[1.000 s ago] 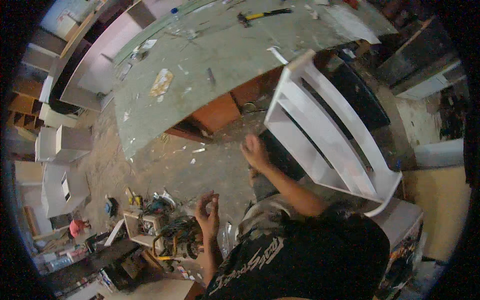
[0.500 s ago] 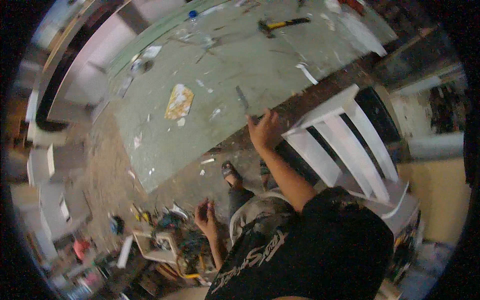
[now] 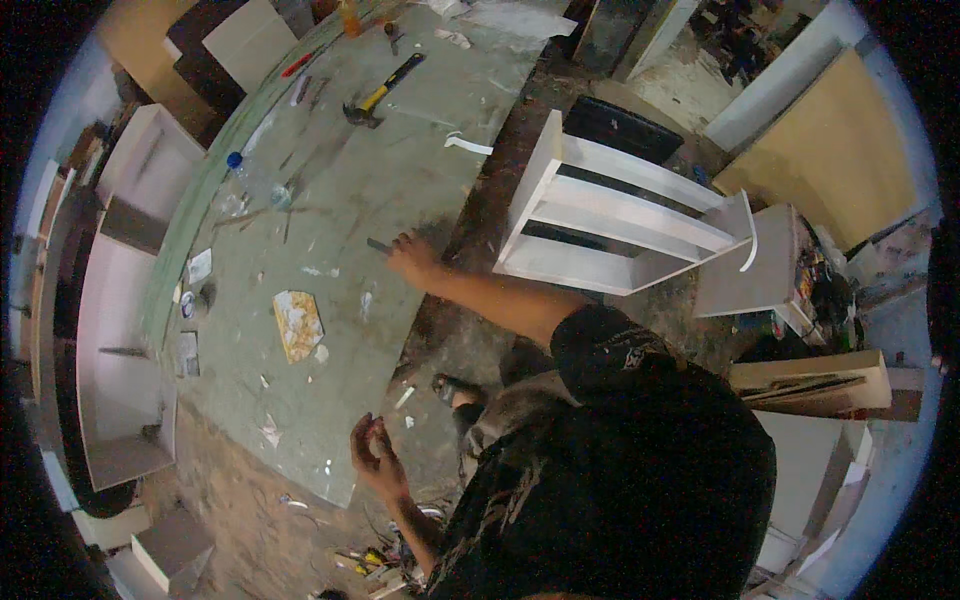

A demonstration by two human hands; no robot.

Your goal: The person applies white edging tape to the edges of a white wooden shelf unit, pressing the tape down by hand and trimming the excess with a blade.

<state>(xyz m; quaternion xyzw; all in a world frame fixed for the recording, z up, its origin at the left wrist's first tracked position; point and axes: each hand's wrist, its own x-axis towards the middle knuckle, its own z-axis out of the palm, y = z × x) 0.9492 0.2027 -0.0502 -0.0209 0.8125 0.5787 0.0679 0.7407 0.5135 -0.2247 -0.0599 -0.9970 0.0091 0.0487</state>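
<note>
My right hand [image 3: 415, 262] reaches over the green-grey work board, fingers bent down around a narrow, flat grey blade-like tool [image 3: 378, 245]. Only one end of this tool sticks out past the fingertips; the rest is hidden under the hand. Held low by the board's near edge, my left hand [image 3: 378, 460] has loosely curled fingers, apart from the thumb, and nothing shows in it. A yellow-stained white scrap [image 3: 299, 326] lies on the board [image 3: 345, 395] between the two hands. Farther off is a hammer [image 3: 383, 92] with a black and yellow handle.
To the right stands a white slatted frame [image 3: 630, 205] beside a black case [image 3: 620, 128]. A clear bottle with a blue cap [image 3: 235, 160] lies at the board's far side. A long white cabinet box [image 3: 120, 350] is at the left. Tools [image 3: 375, 560] crowd the floor below.
My view has turned, swinging the scene around. My right hand has come over the blade-like tool, so less of it shows. My left hand stays low, fingers loosely curled.
</note>
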